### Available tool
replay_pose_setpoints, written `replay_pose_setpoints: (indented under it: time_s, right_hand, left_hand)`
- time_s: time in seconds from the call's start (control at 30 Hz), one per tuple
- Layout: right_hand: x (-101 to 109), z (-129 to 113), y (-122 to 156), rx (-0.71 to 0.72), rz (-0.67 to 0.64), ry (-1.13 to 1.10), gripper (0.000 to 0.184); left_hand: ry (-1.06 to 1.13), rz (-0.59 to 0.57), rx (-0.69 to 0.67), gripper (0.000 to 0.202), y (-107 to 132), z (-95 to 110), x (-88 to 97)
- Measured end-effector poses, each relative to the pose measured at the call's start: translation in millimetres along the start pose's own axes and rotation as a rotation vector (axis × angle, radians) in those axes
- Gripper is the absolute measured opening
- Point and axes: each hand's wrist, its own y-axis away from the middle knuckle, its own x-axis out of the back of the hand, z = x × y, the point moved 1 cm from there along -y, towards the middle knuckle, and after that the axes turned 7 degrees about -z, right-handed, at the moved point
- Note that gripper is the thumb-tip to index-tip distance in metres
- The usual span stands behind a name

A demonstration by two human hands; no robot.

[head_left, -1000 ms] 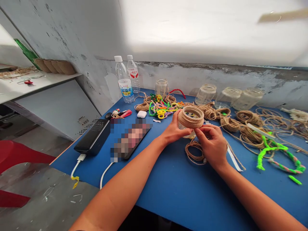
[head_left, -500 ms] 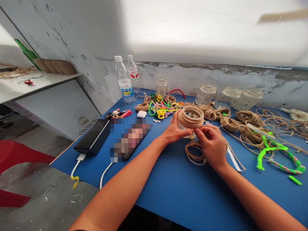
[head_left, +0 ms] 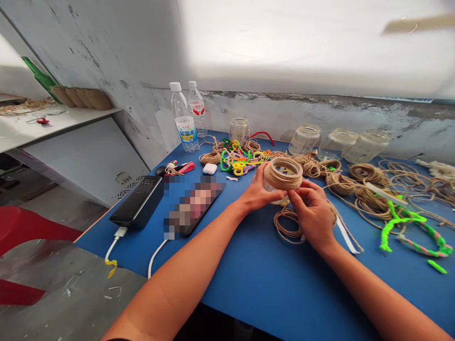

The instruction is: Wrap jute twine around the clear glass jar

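Note:
A glass jar (head_left: 273, 195) stands upright between my hands, its neck and shoulder wound with brown jute twine (head_left: 283, 179). My left hand (head_left: 256, 193) is closed round the jar's left side, thumb across the front. On the right, my right hand (head_left: 314, 214) pinches at the lower edge of the winding, where the twine meets the glass; the fingertips partly hide the strand. Below the jar a loose coil of twine (head_left: 287, 226) lies on the blue tabletop, and a twine length trails out past my right wrist beside a white strip (head_left: 346, 235).
Several bundles of twine (head_left: 369, 173) and green pipe cleaners (head_left: 400, 218) lie to the right. Glass jars (head_left: 304, 139) and plastic bottles (head_left: 186, 130) line the wall. A power bank (head_left: 137, 201), a phone (head_left: 204, 208) with a cable and an earbud case (head_left: 209, 168) sit left.
My right hand has turned slightly at the jar's lower winding, its fingers shifting a little. The left hand keeps its hold, and the jar stays nearly in place.

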Motion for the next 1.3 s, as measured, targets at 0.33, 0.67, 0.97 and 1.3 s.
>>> replay_pose_setpoints:
  time_s: [0.33, 0.67, 0.97, 1.3]
  right_hand:
    - [-1.3, 4.9, 1.1, 0.004, -0.041, -0.085, 0.034]
    - [-1.1, 0.3, 0.5, -0.008, -0.04, -0.085, 0.033]
    - [-1.0, -0.3, 0.2, -0.002, -0.045, -0.08, 0.034]
    - [-1.5, -1.5, 0.6, -0.001, -0.042, -0.086, 0.035]
  left_hand:
    - [0.042, -0.031, 0.017, 0.101, 0.5, -1.4, -0.8]
    - [0.024, -0.033, 0.003, 0.107, 0.5, 0.0, -1.0]
    - [0.05, -0.033, 0.009, 0.097, -0.7, -4.7, -0.3]
    - [0.067, -0.047, 0.007, 0.098, -1.0, -2.3, 1.0]
